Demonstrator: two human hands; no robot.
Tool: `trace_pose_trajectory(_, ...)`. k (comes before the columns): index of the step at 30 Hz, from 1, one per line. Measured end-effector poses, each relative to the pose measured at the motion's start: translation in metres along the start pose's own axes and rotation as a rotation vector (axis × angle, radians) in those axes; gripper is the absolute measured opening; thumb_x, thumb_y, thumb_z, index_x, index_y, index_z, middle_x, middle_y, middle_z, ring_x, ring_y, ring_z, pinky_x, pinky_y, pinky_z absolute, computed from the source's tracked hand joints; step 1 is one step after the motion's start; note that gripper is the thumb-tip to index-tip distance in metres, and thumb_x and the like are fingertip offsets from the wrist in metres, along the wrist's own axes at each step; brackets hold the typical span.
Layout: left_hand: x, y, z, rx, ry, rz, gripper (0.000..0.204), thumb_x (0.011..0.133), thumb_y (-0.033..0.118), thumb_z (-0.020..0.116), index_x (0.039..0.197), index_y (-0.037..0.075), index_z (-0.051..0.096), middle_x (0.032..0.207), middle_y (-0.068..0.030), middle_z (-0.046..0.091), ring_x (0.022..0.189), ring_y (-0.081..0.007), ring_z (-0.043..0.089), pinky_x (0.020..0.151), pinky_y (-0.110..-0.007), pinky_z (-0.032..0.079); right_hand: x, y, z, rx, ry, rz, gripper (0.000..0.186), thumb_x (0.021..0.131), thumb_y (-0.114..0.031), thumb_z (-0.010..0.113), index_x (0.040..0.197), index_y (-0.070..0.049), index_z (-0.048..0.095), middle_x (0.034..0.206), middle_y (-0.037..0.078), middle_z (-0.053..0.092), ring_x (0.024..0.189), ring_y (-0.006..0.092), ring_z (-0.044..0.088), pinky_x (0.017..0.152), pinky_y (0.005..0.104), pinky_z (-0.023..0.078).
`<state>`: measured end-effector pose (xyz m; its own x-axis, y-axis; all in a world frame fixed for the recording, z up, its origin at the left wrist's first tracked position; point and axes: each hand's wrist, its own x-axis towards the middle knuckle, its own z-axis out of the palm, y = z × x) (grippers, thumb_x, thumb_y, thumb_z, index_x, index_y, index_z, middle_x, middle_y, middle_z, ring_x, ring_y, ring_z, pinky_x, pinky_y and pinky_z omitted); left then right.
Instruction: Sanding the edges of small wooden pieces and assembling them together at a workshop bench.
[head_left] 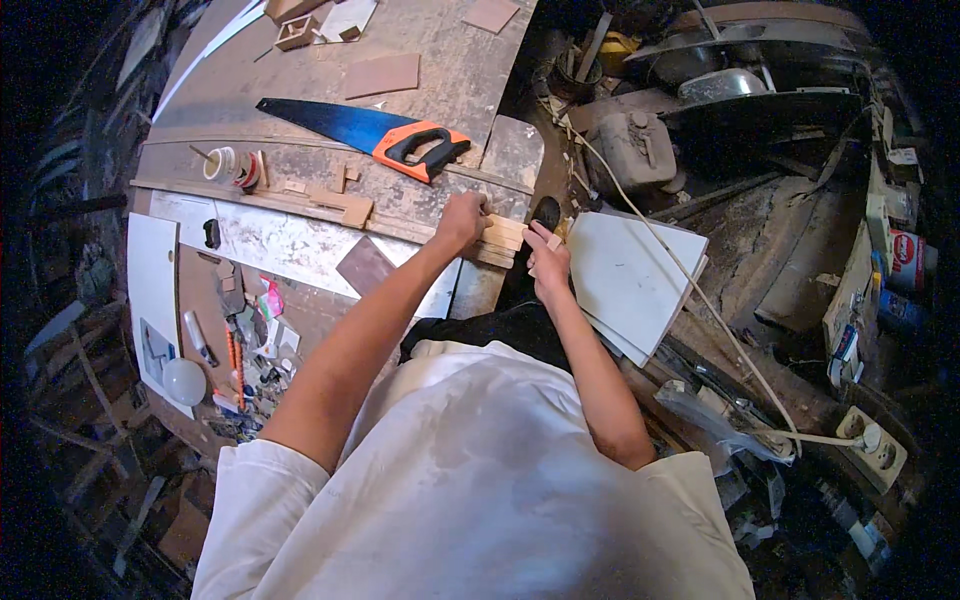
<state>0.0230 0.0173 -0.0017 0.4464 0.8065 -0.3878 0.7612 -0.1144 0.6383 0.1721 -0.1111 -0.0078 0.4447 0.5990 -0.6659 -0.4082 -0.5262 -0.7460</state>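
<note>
At the bench's near edge, my left hand point(462, 222) is closed on some pale wooden strips point(503, 234), which lie side by side and stick out to the right past my fingers. My right hand point(548, 266) is just beyond their free ends, its fingers closed around a small pale piece point(555, 243) that looks like wood. My fingers hide most of that piece. Farther up the bench lies a handsaw point(350, 130) with a blue blade and an orange and black handle. Left of my left hand are wooden offcuts point(342, 207).
A white tub point(228, 167) with a stick in it stands on the bench point(220, 110). Beyond the saw lie a flat brown board point(383, 76) and a small wooden box point(295, 33). White panels point(630, 280) and a power cord point(680, 255) are to the right, near a socket strip point(872, 448).
</note>
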Motion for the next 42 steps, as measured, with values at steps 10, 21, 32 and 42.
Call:
trace_pose_trajectory(10,-0.001,-0.007,0.004,-0.020,0.044,0.044,0.021,0.070,0.012,0.081,0.087,0.005,0.072,0.087,-0.0175,0.071,0.087,-0.0371,0.067,0.083,-0.045,0.052,0.003,0.001,0.004,0.074,-0.014,0.024,0.033,0.089,-0.024,0.072,0.117,-0.006,0.071,0.066,-0.004,0.055,0.051,0.0064,0.043,0.046,0.0240,0.037)
trace_pose_trajectory(21,-0.005,-0.008,0.001,-0.067,0.067,0.116,0.022,0.074,0.012,0.081,0.089,0.000,0.070,0.077,-0.0208,0.070,0.070,-0.0285,0.070,0.064,-0.038,0.054,-0.001,-0.001,0.004,0.026,-0.022,-0.010,0.033,0.090,-0.026,0.072,0.118,-0.008,0.071,0.059,-0.004,0.051,0.046,0.0064,0.042,0.042,0.0244,0.034)
trace_pose_trajectory(32,-0.010,-0.005,0.001,-0.004,0.101,0.137,0.021,0.077,0.014,0.079,0.091,0.001,0.070,0.084,-0.0203,0.071,0.077,-0.0331,0.071,0.069,-0.042,0.055,0.000,-0.002,0.003,0.026,-0.018,0.005,0.031,0.091,-0.026,0.070,0.116,-0.008,0.071,0.059,-0.005,0.051,0.046,0.0063,0.041,0.042,0.0242,0.033)
trace_pose_trajectory(42,-0.009,-0.004,0.003,-0.049,0.031,0.113,0.021,0.078,0.014,0.077,0.093,0.001,0.070,0.086,-0.0206,0.070,0.079,-0.0354,0.070,0.071,-0.043,0.054,-0.004,-0.004,-0.001,0.002,-0.016,-0.005,0.031,0.091,-0.027,0.070,0.116,-0.009,0.071,0.060,-0.005,0.052,0.045,0.0059,0.041,0.042,0.0240,0.033)
